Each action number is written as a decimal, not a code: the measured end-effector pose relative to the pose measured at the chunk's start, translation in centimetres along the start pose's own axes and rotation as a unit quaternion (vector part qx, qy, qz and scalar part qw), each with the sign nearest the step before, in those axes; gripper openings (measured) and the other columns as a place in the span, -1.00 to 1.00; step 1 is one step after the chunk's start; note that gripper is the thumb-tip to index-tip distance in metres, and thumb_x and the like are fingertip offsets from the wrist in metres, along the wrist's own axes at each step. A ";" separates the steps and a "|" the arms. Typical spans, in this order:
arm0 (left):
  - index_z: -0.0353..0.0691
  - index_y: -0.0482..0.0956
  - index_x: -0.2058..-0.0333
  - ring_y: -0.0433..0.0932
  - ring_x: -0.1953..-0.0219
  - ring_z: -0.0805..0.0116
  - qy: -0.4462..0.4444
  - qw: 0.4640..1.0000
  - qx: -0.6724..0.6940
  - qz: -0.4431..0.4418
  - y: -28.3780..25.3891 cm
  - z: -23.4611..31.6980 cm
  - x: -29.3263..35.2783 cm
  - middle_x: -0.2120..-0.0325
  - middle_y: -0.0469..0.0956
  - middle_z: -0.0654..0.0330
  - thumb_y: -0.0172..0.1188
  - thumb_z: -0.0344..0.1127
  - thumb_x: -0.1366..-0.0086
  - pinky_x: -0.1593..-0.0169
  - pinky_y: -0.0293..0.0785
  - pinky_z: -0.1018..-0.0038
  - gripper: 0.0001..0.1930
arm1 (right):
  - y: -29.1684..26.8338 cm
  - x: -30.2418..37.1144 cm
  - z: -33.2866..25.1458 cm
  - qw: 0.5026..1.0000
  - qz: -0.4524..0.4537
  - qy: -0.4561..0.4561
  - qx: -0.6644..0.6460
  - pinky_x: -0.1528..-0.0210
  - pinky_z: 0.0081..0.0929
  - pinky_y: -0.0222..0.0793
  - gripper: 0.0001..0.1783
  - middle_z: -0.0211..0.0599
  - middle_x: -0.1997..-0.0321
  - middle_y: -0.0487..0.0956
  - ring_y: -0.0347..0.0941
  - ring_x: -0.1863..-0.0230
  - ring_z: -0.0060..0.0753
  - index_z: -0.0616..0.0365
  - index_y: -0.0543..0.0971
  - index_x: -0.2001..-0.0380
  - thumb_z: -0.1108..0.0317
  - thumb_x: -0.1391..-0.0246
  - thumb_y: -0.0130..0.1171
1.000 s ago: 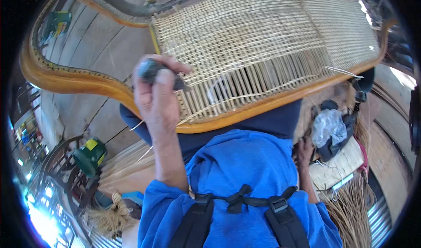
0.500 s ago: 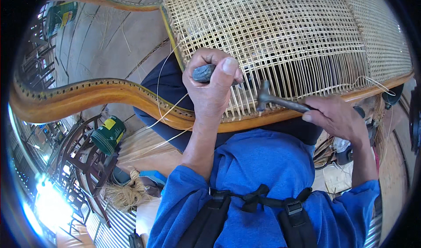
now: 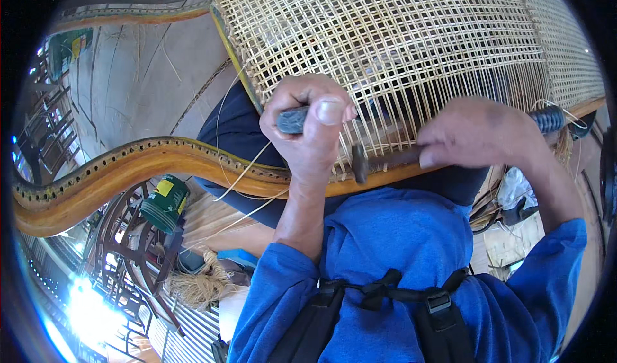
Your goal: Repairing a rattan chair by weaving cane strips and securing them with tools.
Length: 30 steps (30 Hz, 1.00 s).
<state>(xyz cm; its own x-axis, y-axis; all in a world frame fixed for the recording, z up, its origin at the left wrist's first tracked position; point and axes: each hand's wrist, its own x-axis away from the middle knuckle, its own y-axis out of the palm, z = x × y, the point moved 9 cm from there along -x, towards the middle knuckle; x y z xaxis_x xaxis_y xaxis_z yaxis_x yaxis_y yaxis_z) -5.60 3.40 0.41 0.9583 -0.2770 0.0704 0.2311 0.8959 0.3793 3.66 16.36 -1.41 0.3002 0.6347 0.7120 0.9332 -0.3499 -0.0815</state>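
My left hand is a fist around a dark grey, blunt-ended tool; its kind is not clear and its far end is hidden. My right hand, slightly blurred, grips a hammer by the handle, and a black ribbed grip sticks out behind it. The hammer head hovers at the frame's near edge, right of my left wrist; I cannot tell whether it touches. Woven cane fills the panel beyond my hands, with bare parallel strands near the edge. A curved wooden frame, lined with holes, sweeps to the left.
Loose cane strands hang off the frame beside my left forearm. Lower left are a green bucket, dark wooden chair frames and a bundle of fibre. Another green container stands at the upper left.
The hammer head has swung left and down toward the frame's edge, my right hand coming higher. My left hand keeps its fist around the dark tool. The whole view has shifted slightly.
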 end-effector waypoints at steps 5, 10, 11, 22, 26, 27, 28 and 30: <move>-0.28 0.37 0.48 0.40 0.65 0.46 0.038 0.998 0.042 0.016 0.3 0.2 0.0 0.68 0.42 0.16 0.19 -0.31 -0.16 0.57 0.37 0.54 -0.79 | -0.6 0.7 -0.4 0.995 0.083 -0.030 0.037 0.34 -0.20 0.41 -0.71 -0.15 0.59 0.50 0.50 0.47 -0.11 0.14 0.55 0.45 0.14 -0.09 0.04; -0.29 0.36 0.45 0.38 0.66 0.44 0.062 0.998 -0.008 0.004 0.7 1.0 0.1 0.68 0.42 0.15 0.16 -0.33 -0.19 0.57 0.38 0.52 -0.82 | -2.0 1.3 0.1 0.988 0.144 -0.040 0.041 0.33 -0.19 0.41 -0.76 -0.15 0.55 0.51 0.50 0.43 -0.07 0.12 0.55 0.44 0.17 -0.04 0.08; -0.22 0.33 0.49 0.33 0.67 0.44 0.032 0.999 0.005 0.019 0.4 1.1 0.1 0.71 0.33 0.22 0.13 -0.21 -0.23 0.58 0.38 0.49 -0.75 | -1.6 1.7 0.2 0.989 0.137 -0.016 0.056 0.33 -0.19 0.41 -0.76 -0.13 0.54 0.51 0.49 0.42 -0.06 0.14 0.54 0.43 0.18 -0.02 0.09; -0.27 0.45 0.55 0.35 0.67 0.69 -0.028 0.996 0.004 0.086 0.2 -1.1 -0.5 0.72 0.41 0.35 0.26 -0.33 -0.13 0.61 0.28 0.70 -0.80 | -0.5 2.9 0.3 0.974 0.197 -0.065 0.093 0.25 -0.20 0.41 -0.76 -0.09 0.46 0.53 0.48 0.36 -0.02 0.12 0.54 0.29 0.28 0.05 0.10; -0.27 0.45 0.55 0.35 0.69 0.68 -0.020 0.996 0.016 0.080 0.3 -0.1 -0.7 0.74 0.41 0.34 0.29 -0.30 -0.11 0.62 0.28 0.70 -0.77 | -2.7 2.7 -0.3 0.972 0.215 -0.032 0.091 0.28 -0.22 0.39 -0.76 -0.13 0.44 0.54 0.47 0.38 -0.02 0.17 0.53 0.27 0.30 0.02 0.11; -0.27 0.45 0.55 0.35 0.69 0.68 -0.017 0.996 0.016 0.081 0.1 0.3 -0.8 0.74 0.41 0.34 0.29 -0.30 -0.11 0.62 0.28 0.70 -0.77 | -2.1 2.9 -0.3 0.974 0.206 -0.032 0.085 0.35 -0.29 0.39 -0.78 -0.19 0.51 0.51 0.46 0.45 -0.13 0.19 0.52 0.31 0.29 -0.01 0.09; -0.26 0.41 0.55 0.35 0.68 0.60 -0.017 0.995 0.043 0.091 -0.2 0.7 -1.0 0.73 0.38 0.31 0.25 -0.29 -0.15 0.60 0.32 0.62 -0.77 | -1.6 3.5 -0.2 0.976 0.199 -0.026 0.078 0.42 -0.36 0.38 -0.79 -0.24 0.58 0.48 0.45 0.52 -0.24 0.20 0.51 0.34 0.28 -0.04 0.08; -0.24 0.33 0.53 0.35 0.65 0.44 -0.018 0.989 0.097 0.107 -0.6 1.0 -1.3 0.72 0.31 0.26 0.16 -0.28 -0.21 0.55 0.40 0.44 -0.76 | -0.3 4.8 1.8 0.970 0.232 0.019 -0.074 0.50 -0.45 0.34 -0.78 -0.32 0.62 0.42 0.41 0.58 -0.38 0.21 0.50 0.36 0.26 -0.08 0.05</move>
<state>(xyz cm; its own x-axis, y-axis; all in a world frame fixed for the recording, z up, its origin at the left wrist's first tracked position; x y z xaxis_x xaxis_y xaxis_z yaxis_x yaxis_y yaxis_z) -7.12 2.86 1.01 0.9742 -0.1029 0.2007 -0.0176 0.8525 0.5225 5.14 20.78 0.79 0.6712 0.3602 0.6478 0.6598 -0.6887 -0.3007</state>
